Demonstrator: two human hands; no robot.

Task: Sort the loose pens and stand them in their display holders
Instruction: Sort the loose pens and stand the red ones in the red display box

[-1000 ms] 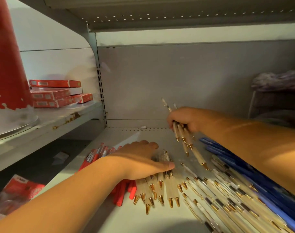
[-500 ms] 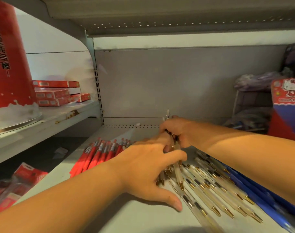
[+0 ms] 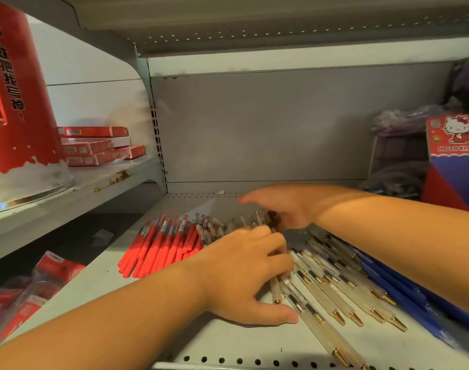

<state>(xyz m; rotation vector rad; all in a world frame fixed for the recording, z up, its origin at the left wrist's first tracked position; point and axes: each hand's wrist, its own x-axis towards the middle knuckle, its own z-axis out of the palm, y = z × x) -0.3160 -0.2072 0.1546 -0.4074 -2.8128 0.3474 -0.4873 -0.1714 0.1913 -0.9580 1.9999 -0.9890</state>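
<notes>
While the left hand (image 3: 244, 276) grips cream pens (image 3: 324, 292), the right hand (image 3: 280, 206) (spread open) touches their ends.

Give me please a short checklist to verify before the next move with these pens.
1. Red pens lie grouped at the left: ok.
2. Blue pens lie together at the right: ok.
3. Left hand truly grips pale pens: cannot tell, the hand covers them.
4. Right hand open, fingers straight: ok.
5. Display holder ready: cannot tell; only a Hello Kitty box shows.
</notes>
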